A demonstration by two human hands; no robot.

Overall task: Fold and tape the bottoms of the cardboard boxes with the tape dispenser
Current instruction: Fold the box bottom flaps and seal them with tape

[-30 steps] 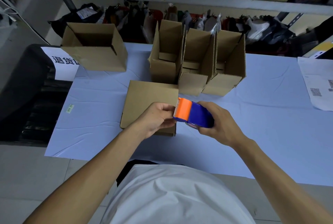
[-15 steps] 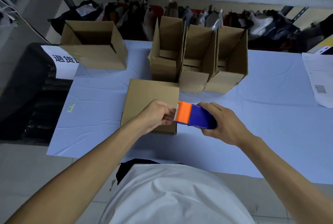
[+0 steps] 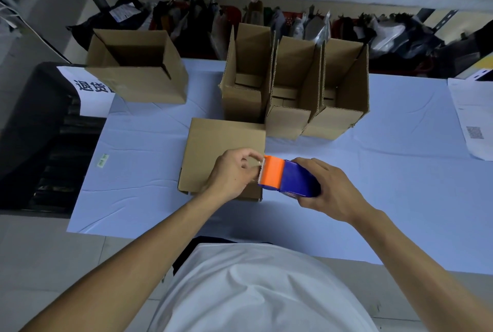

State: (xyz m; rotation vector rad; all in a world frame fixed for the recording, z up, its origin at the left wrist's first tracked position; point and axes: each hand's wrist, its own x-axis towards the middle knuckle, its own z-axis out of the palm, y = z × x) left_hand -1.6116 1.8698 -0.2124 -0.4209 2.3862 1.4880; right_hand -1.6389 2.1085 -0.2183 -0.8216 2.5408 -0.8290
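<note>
A cardboard box (image 3: 213,145) lies in front of me on the blue table (image 3: 400,185) with its flat bottom side up. My right hand (image 3: 330,193) grips a blue and orange tape dispenser (image 3: 288,179) just right of the box's near right corner. My left hand (image 3: 234,174) hovers over that corner, its fingertips pinched at the dispenser's toothed orange front. The tape end itself is too small to make out.
Three open boxes (image 3: 296,86) stand side by side behind the near box. Another open box (image 3: 138,67) sits at the table's back left corner. Paper sheets (image 3: 472,118) lie at the right edge. A black bin (image 3: 34,131) stands left. Cluttered shelves run behind.
My left fingers have loosened slightly at the dispenser's front, with the index finger lifted. The dispenser and my right hand have stayed nearly in place.
</note>
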